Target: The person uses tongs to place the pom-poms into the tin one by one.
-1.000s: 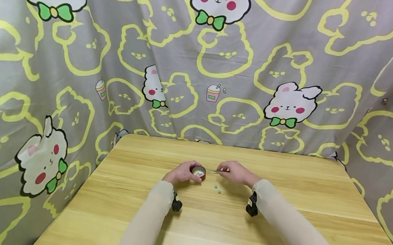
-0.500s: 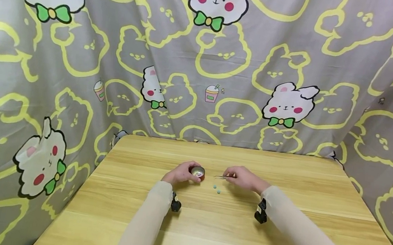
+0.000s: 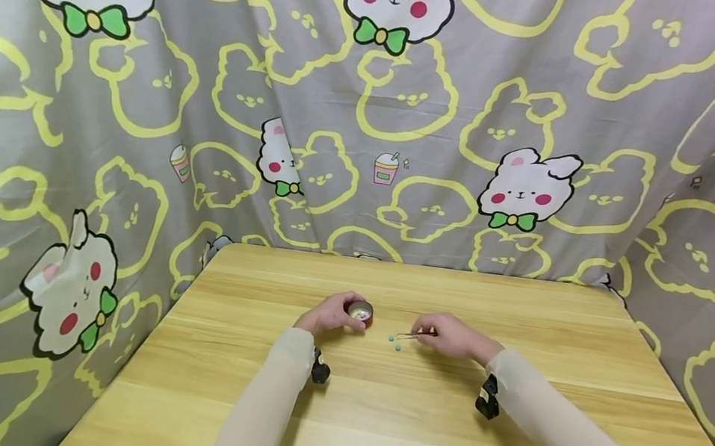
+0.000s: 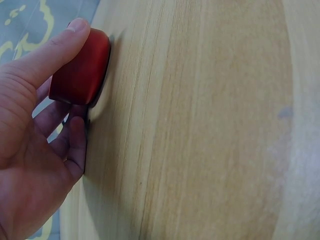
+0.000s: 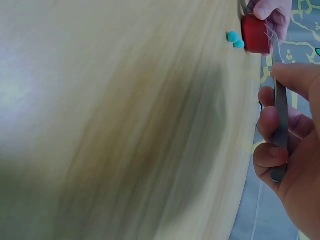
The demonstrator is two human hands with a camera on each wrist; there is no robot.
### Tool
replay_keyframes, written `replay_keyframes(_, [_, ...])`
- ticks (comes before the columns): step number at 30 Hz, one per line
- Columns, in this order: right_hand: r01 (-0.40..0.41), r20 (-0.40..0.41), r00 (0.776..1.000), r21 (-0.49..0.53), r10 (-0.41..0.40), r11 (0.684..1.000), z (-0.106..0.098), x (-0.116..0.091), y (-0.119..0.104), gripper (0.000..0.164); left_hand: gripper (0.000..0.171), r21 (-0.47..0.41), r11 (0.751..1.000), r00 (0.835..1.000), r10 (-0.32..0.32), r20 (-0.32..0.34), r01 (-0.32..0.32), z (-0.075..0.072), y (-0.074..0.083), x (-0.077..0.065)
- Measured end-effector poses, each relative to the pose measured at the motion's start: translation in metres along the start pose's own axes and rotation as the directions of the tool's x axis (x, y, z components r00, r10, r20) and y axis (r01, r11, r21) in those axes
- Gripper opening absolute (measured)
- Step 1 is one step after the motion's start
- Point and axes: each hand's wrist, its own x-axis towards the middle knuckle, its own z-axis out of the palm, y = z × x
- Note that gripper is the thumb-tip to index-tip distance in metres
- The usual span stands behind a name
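My left hand [image 3: 331,312] grips a small round tin with a red outside [image 4: 82,70], thumb on one side and fingers on the other. In the head view the tin's mouth faces up, with something pale and shiny inside, too small to make out. Metal tweezers [image 5: 281,117] lie between the thumb and fingers of my right hand [image 3: 451,335]. Their thin tips point left, close to two small blue-green balls [image 3: 391,338] on the table; whether they touch is unclear. The right wrist view shows the balls [image 5: 232,36] beside the tin [image 5: 256,35].
A wooden table [image 3: 372,421] carries everything. Behind it and along both sides hangs a grey curtain [image 3: 426,111] with cartoon bears and rabbits. Black wrist cameras [image 3: 487,398] sit under both forearms.
My right hand with the tweezers has drawn away from the tin, to the right and nearer me, bringing the tips down beside the balls. My left hand keeps the tin in place.
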Motion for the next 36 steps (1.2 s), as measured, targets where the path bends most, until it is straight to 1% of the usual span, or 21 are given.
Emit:
replay_keyframes(8, [0.01, 0.004, 1.0, -0.019, -0.01, 1.0, 0.002, -0.007, -0.003, 0.01, 0.053, 0.01, 1.0, 1.0, -0.002, -0.004, 0.002, -0.001, 0.0, 0.002])
replay_keyframes(16, [-0.043, 0.052, 0.998, -0.015, 0.044, 0.999, 0.009, -0.006, -0.002, 0.01, 0.054, 0.006, 1.0, 1.0, -0.007, -0.007, 0.007, 0.001, 0.001, 0.001])
replay_keyframes(20, [-0.025, 0.054, 0.998, -0.038, 0.027, 0.999, 0.013, -0.005, 0.002, 0.009, 0.053, 0.005, 1.0, 1.0, -0.016, -0.004, 0.016, 0.001, 0.002, 0.0])
replay_keyframes(23, [-0.014, 0.056, 0.998, -0.05, 0.017, 0.999, 0.014, -0.005, 0.003, 0.009, 0.053, 0.006, 1.0, 1.0, -0.007, -0.007, 0.007, 0.001, 0.002, 0.001])
replay_keyframes(29, [-0.035, 0.07, 0.997, -0.053, 0.039, 0.998, 0.015, -0.004, 0.001, 0.009, 0.053, 0.019, 1.0, 1.0, 0.011, -0.01, -0.011, 0.001, 0.0, 0.002])
replay_keyframes(32, [-0.037, 0.074, 0.996, -0.057, 0.041, 0.998, 0.015, -0.004, 0.002, 0.01, 0.054, 0.014, 1.0, 1.0, 0.005, -0.008, -0.005, 0.001, -0.001, 0.003])
replay_keyframes(36, [-0.019, 0.076, 0.997, -0.049, 0.023, 0.999, 0.015, -0.004, 0.004, 0.01, 0.055, -0.005, 1.0, 1.0, -0.008, -0.008, 0.008, 0.001, -0.001, 0.002])
